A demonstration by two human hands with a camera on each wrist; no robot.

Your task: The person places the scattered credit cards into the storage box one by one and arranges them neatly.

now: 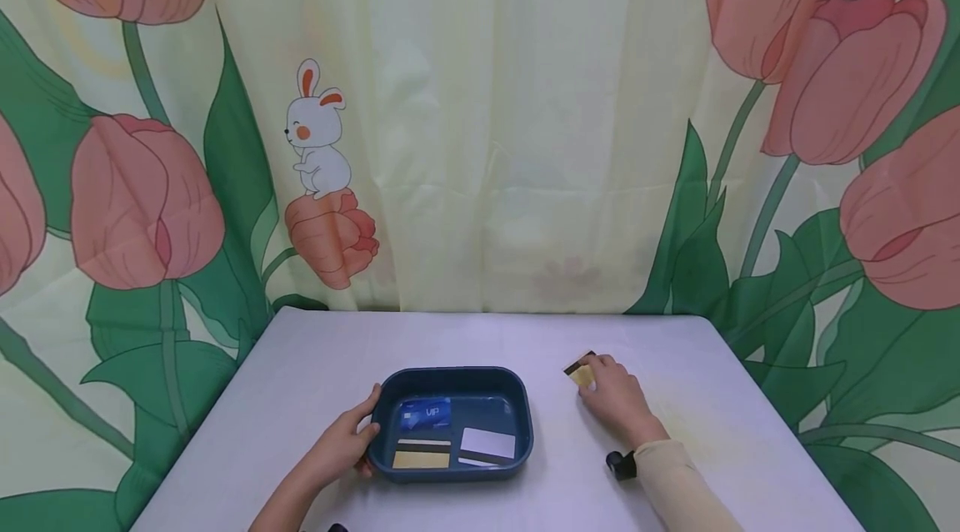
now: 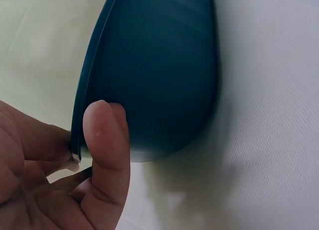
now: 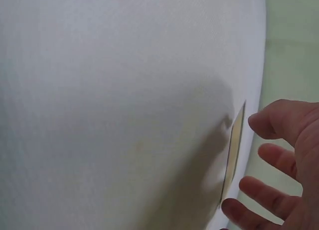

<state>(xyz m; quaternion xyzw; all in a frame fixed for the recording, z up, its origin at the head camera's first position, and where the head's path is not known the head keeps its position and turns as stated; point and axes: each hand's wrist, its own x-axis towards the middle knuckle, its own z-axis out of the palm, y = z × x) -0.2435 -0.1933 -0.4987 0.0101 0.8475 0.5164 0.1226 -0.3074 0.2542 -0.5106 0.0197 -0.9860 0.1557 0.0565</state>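
My left hand [image 1: 336, 442] grips the left end of a dark blue rectangular tray [image 1: 522, 440]; in the left wrist view its digits lie at the rim and against the outer wall [image 2: 159, 65]. Inside the tray are a blue VIP card [image 1: 425, 414], a gold card [image 1: 422, 459] with a dark stripe, and a white card [image 1: 487, 442] with a dark stripe. To the right, my right hand [image 1: 617, 394] hovers over another gold, dark-striped card [image 1: 581, 374] on the table. The right wrist view shows this card [image 3: 233, 153] lying flat beneath spread, bent fingers.
A white cloth covers the table [image 1: 555, 482]. Behind it hangs a curtain [image 1: 487, 140] printed with tulips and a rabbit. A black wrist device [image 1: 621, 465] sits at my right wrist.
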